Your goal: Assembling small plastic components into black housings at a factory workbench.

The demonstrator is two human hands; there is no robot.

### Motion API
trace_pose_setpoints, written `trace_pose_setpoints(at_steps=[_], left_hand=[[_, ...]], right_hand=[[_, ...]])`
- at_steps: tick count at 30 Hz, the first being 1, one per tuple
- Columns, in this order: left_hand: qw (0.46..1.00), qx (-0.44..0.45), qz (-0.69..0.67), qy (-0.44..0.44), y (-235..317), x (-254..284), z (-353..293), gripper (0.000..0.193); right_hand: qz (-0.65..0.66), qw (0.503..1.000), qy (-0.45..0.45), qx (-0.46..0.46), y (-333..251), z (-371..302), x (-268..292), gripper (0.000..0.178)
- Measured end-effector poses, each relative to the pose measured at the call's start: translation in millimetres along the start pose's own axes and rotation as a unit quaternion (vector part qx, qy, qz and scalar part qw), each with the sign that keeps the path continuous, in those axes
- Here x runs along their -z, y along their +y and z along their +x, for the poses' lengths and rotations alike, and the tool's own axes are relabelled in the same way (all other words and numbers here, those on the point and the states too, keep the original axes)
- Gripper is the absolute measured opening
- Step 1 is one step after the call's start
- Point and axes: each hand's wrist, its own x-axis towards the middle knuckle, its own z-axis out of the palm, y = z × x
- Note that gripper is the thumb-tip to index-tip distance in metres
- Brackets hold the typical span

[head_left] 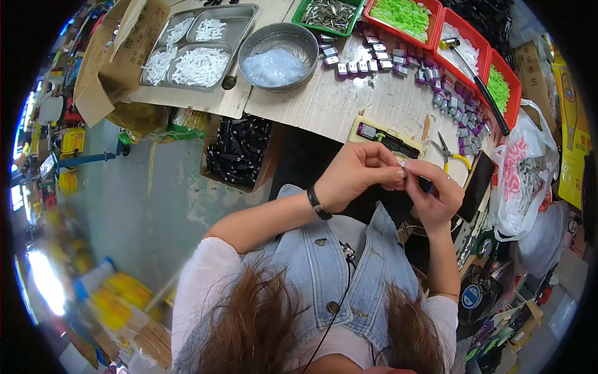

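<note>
My left hand (358,174) and my right hand (436,194) meet in front of my chest at the bench edge. Both are closed, fingertips pinched together around a tiny white piece (403,165) whose kind is too small to make out. Just beyond them lies a cream-coloured block fixture (356,135), partly hidden by my fingers. In it sit a small purple and grey part (369,131) and a long black part (398,145). Pliers with yellow handles (460,161) rest right of the fixture, near my right hand.
Several purple and grey parts (352,67) curve across the bench (293,109). Behind them stand a green tray (330,30) and red trays (430,43); a hammer (483,87) leans over these. Left are a metal bowl (246,47) and divided tray (232,37). A plastic bag (526,181) sits right.
</note>
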Motion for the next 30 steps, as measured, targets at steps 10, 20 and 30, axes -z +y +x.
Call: trace_pose_setpoints(at_steps=[10, 20, 30], left_hand=[[0.979, -0.069, 0.141, 0.129, -2.9, 22.8, -18.7, 0.013], [0.983, -0.038, 0.134, 0.122, 25.7, 32.3, -31.4, 0.022], [0.959, -0.02, 0.146, 0.244, 16.2, 54.9, -39.9, 0.026]], right_hand=[[-0.022, 0.99, -0.073, -0.12, 33.1, 14.4, -19.4, 0.013], [-0.019, 0.972, -0.152, -0.178, 33.3, 28.9, -23.3, 0.022], [-0.025, 0.976, -0.05, -0.212, 43.5, 66.2, 18.2, 0.031]])
